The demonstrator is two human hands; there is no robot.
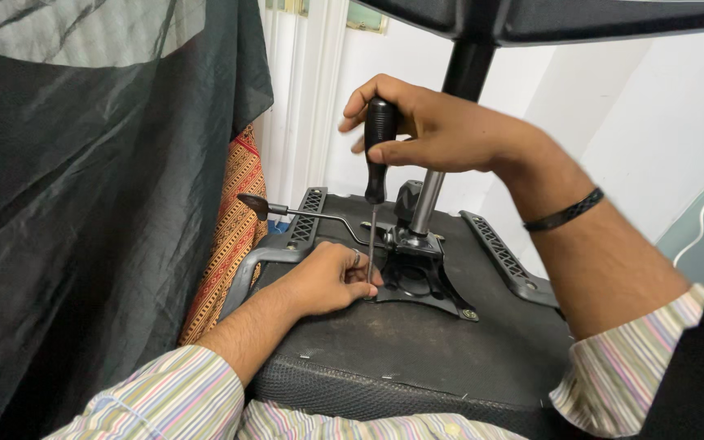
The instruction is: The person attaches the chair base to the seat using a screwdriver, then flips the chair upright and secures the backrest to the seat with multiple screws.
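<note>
Screwdriver [376, 155] stands near upright at frame centre, your right hand [437, 130] closed round its black handle, the shaft running straight down to the tip at the plate [425, 281]. Your left hand [327, 277] lies just left of the tip, fingers curled at it, resting on the seat underside [417, 342]; whether it pinches anything you can't tell. The gas column [429, 200] rises close on the right, and the lever [303, 213] reaches off to the left.
</note>
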